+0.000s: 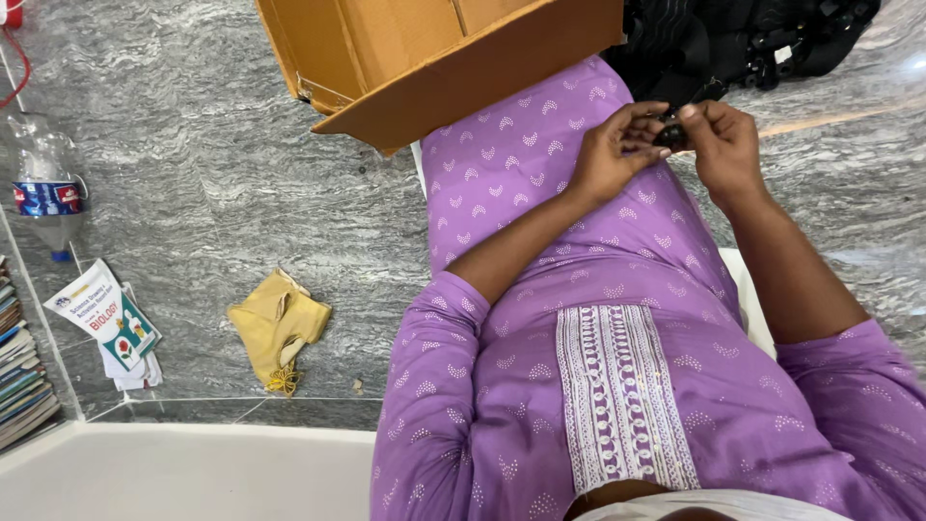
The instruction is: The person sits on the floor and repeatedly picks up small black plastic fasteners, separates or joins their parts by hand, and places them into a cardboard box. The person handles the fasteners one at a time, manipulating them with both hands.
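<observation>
Hands meet over my lap: left hand (610, 154) and right hand (721, 145) pinch one small black object (671, 135). Loose fingertip grip risks dropping it onto the floor (212, 174).

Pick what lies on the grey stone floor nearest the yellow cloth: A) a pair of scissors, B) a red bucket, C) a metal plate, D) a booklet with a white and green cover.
D: the booklet lies on the floor just to the left of the yellow cloth; no scissors, bucket or plate shows anywhere, while both hands are up over the lap on a small dark object.
</observation>
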